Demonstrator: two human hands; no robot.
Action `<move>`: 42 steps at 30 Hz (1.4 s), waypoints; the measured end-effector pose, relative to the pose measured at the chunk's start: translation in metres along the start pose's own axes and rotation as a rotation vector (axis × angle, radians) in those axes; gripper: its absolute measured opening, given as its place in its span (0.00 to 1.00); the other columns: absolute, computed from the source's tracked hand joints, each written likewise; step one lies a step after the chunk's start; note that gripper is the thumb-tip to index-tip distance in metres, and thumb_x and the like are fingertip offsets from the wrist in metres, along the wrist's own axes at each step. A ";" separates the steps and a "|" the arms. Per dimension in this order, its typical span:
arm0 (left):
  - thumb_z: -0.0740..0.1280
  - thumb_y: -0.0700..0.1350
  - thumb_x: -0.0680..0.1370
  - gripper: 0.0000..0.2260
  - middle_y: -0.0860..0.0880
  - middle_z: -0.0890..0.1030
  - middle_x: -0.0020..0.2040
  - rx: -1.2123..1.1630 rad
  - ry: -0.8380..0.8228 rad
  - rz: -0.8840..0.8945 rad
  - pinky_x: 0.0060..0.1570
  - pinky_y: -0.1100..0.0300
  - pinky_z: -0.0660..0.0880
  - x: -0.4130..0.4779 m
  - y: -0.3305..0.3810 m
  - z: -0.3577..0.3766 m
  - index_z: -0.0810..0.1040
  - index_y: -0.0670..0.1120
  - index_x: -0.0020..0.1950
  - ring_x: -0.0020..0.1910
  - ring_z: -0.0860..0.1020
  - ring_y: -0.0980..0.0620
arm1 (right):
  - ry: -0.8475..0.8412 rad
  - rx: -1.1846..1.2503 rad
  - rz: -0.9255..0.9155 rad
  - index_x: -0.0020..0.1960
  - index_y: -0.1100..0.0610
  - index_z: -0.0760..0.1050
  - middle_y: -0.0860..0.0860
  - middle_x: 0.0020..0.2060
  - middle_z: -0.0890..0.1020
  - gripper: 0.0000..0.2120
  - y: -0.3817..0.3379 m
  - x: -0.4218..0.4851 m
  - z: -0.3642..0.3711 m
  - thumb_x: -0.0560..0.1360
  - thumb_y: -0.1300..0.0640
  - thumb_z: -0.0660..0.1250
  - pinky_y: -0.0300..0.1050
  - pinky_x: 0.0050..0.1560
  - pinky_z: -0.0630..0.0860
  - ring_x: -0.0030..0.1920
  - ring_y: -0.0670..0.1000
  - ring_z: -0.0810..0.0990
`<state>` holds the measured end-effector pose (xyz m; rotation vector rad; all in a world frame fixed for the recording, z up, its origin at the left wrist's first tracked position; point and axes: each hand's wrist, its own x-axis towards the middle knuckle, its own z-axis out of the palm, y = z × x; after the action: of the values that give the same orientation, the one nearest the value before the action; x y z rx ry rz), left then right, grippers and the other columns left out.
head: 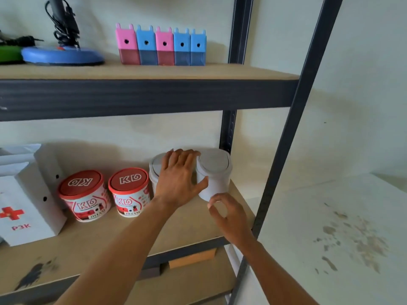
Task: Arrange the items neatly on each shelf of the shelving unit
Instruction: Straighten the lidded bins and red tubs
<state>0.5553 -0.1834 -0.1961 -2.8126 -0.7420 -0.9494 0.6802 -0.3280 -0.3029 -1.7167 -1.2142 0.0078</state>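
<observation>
Because the two white swing-lid bins belong together at the right end of the middle shelf (92,243), I have my left hand (179,179) laid flat between them, fingers spread over the left bin (154,170) and thumb touching the side of the right bin (214,172), so I can judge the gap and keep both upright. My right hand (229,216) hovers just in front of the right bin's base, fingers loosely curled with nothing in them, ready to nudge it back toward the corner post (228,130). Left of the bins, two red-lidded KD tubs (105,195) stand side by side, then a white first-aid box (26,208), so the row reads as grouped by kind. Up on the shelf above, five pink and blue sharpeners (160,46) stand touching in a line, beside a blue lamp base (62,56). I judge this pair of bins to be the step in hand.
</observation>
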 end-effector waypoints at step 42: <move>0.61 0.84 0.58 0.60 0.45 0.74 0.72 0.191 -0.491 -0.134 0.75 0.30 0.48 0.124 -0.024 0.081 0.58 0.46 0.79 0.74 0.67 0.40 | 0.062 -0.504 0.063 0.52 0.47 0.77 0.40 0.50 0.79 0.12 0.052 -0.022 0.035 0.74 0.41 0.66 0.38 0.49 0.72 0.50 0.45 0.76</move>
<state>0.6738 -0.0924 -0.1898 -2.8683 -1.0165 -0.1695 0.6883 -0.3196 -0.3677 -2.1699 -1.1789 -0.3369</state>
